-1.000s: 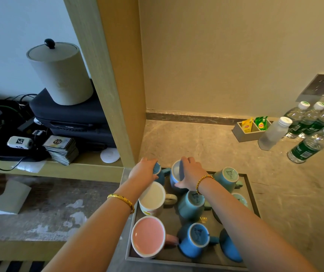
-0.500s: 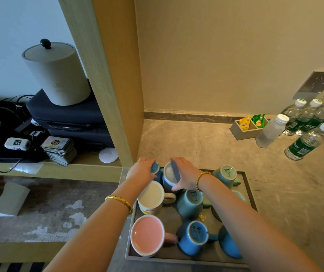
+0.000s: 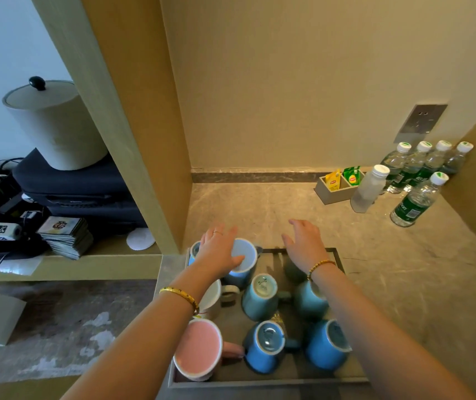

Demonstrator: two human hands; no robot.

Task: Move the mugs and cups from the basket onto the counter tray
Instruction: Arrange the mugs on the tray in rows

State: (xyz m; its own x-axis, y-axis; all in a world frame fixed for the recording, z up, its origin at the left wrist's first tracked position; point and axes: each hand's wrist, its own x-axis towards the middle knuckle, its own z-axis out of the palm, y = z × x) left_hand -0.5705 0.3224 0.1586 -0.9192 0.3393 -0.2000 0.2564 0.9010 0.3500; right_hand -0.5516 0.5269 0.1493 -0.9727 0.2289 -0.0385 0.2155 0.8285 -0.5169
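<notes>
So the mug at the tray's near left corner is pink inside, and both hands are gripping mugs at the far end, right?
Not quite. The head view shows the pink-lined mug as you say, but both hands are open: left hand and right hand grip nothing.

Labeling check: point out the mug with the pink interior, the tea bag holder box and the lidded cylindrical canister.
Mug with pink interior (image 3: 197, 349), head view, pink inside.
Grey tea bag box (image 3: 330, 196), head view, front wall.
Beige lidded canister (image 3: 58, 134), head view, side wall.
</notes>
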